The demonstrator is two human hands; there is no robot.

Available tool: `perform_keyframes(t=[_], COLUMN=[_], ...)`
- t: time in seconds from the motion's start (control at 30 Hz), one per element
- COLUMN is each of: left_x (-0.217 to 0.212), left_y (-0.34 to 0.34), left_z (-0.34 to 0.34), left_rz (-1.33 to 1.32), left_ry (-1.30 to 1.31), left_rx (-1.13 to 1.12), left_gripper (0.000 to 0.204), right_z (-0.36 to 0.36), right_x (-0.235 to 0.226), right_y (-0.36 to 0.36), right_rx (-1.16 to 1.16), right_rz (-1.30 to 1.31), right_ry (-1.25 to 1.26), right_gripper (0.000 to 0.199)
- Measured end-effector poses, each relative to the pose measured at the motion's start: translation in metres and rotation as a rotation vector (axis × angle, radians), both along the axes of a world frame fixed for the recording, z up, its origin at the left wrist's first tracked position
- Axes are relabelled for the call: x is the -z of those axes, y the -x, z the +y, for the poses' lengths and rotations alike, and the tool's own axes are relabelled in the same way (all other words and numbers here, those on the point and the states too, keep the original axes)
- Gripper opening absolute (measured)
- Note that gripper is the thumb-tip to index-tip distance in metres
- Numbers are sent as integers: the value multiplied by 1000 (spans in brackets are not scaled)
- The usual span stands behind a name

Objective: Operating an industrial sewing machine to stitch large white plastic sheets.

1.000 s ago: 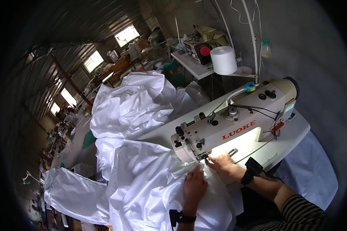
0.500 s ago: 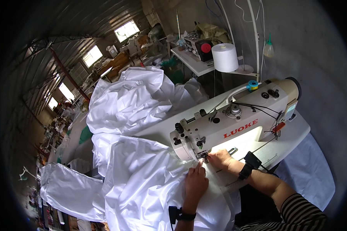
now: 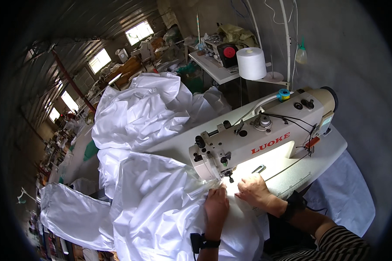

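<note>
White fabric [image 3: 161,204] under both hands, left hand [image 3: 216,204] flat, right hand [image 3: 253,190] fingers spread, beside sewing machine [image 3: 257,139]

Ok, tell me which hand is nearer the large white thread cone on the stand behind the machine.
Right. The right hand lies flat on the white fabric just right of the needle, below the thread cone. The left hand rests further left and lower, so farther away.

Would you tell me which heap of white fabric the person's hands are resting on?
The near heap at the needle of the sewing machine; left hand and right hand lie flat on it. The far heap lies untouched behind.
</note>
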State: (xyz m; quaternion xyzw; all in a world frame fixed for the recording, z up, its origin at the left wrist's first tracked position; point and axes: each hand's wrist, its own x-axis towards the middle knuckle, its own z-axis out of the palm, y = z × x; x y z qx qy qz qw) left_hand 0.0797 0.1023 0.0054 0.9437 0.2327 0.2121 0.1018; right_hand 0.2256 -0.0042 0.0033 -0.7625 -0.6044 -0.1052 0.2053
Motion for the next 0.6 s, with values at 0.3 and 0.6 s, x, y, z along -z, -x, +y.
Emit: perform_keyframes(t=[0.3, 0.6], left_x=[17, 23], left_y=[-1, -2], left_z=[3, 2], left_rz=[-34, -51], left_ry=[-34, -85], left_rx=[36, 59], left_gripper=[39, 32], right_z=[-1, -10], right_x=[-2, 12], right_y=[24, 14], right_rx=[288, 185], right_rz=[325, 811], right_ry=[244, 164], right_gripper=[24, 30])
